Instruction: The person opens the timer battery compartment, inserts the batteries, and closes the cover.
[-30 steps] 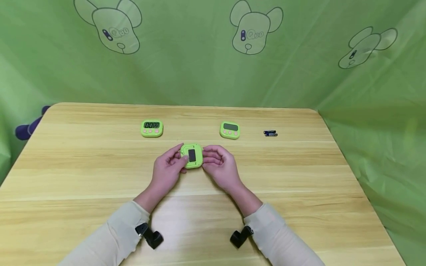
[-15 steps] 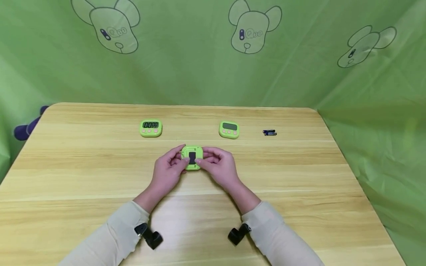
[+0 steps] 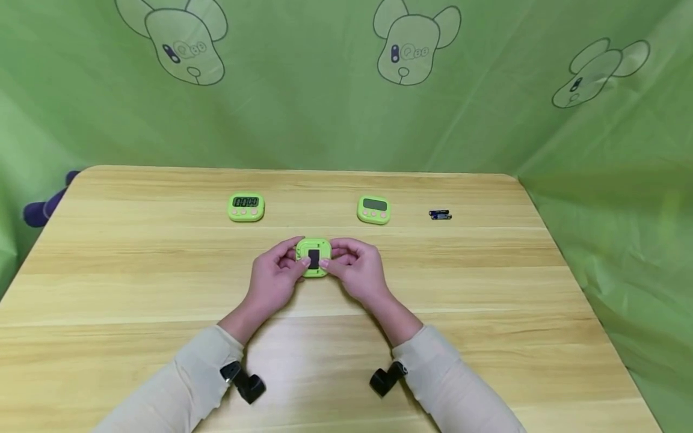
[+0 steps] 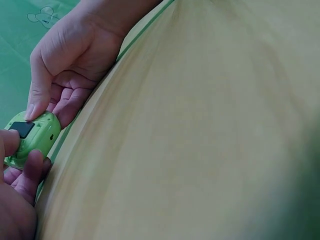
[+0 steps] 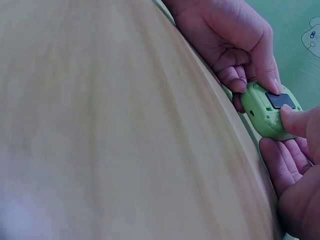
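The right hand pinches the timer, thumb on its upturned back and fingers curled at its right side, parted only by the timer's thickness. In the head view, that thumb has just come onto the back; a second ago it was off it, and the timer sat a little more askew. The left hand grips the timer's left side likewise, so both thumbs now bear on the back, probably making the hold steadier for work there. Whether the timer touches the table I cannot tell. Beyond the timer, to its left, lies the lit timer; beyond and to its right, the blank timer, with the batteries farther right.

In the left wrist view, both thumbs rest at the timer's dark panel, one at either side, and a small slot shows in the timer's edge.

In the right wrist view, the right hand's fingers lie under the timer, opposite its thumb; the left hand's fingers are partly hidden behind the timer.
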`<state>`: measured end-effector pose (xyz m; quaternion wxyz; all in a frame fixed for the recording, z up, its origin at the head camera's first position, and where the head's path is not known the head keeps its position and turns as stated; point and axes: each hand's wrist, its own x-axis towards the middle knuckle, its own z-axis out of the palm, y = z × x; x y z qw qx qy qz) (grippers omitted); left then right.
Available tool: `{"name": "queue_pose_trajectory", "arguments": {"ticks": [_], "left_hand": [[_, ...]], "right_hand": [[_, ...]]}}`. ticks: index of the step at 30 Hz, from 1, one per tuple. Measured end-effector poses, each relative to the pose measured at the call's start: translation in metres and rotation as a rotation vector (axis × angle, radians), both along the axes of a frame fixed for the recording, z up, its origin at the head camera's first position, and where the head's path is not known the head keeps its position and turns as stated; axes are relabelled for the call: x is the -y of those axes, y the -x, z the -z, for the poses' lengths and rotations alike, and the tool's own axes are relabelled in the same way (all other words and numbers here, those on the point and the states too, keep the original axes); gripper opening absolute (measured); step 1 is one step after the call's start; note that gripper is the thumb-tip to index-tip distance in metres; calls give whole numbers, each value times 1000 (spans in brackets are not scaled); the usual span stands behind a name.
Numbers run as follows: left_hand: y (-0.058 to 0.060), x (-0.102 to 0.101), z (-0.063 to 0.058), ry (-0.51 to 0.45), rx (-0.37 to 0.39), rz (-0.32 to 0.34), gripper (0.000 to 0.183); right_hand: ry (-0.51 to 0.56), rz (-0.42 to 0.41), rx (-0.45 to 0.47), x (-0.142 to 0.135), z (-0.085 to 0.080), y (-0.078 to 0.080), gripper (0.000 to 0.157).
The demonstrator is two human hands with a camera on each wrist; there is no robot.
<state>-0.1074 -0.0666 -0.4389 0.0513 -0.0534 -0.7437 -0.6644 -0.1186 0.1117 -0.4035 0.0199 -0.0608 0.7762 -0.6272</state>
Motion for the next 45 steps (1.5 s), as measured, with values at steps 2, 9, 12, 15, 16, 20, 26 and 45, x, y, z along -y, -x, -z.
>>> {"name": "queue_pose_trajectory", "arguments": {"ticks": [2, 9, 12, 15, 16, 20, 26, 45], "left_hand": [[0, 0, -1, 2, 5, -1, 41], [0, 1, -1, 13, 27, -9, 42], [0, 0, -2, -2, 37, -13, 42], [-2, -1, -11, -19, 67, -10, 42], [-2, -2, -10, -21, 74, -10, 42], [0, -3, -3, -28, 89, -19, 44], [1, -2, 3, -51, 67, -28, 44], [-2, -1, -10, -58, 88, -31, 45]], "right_hand": [[-1, 7, 4, -1, 9, 4, 32], [-2, 27, -11, -3, 23, 8, 33], [-6, 13, -16, -4, 18, 7, 33], [-10, 8, 1, -6, 16, 7, 35], [-7, 15, 9, -6, 17, 7, 35], [8, 74, 23, -9, 24, 7, 34], [25, 120, 94, -19, 20, 7, 31], [-461, 111, -11, -37, 11, 19, 26]]}}
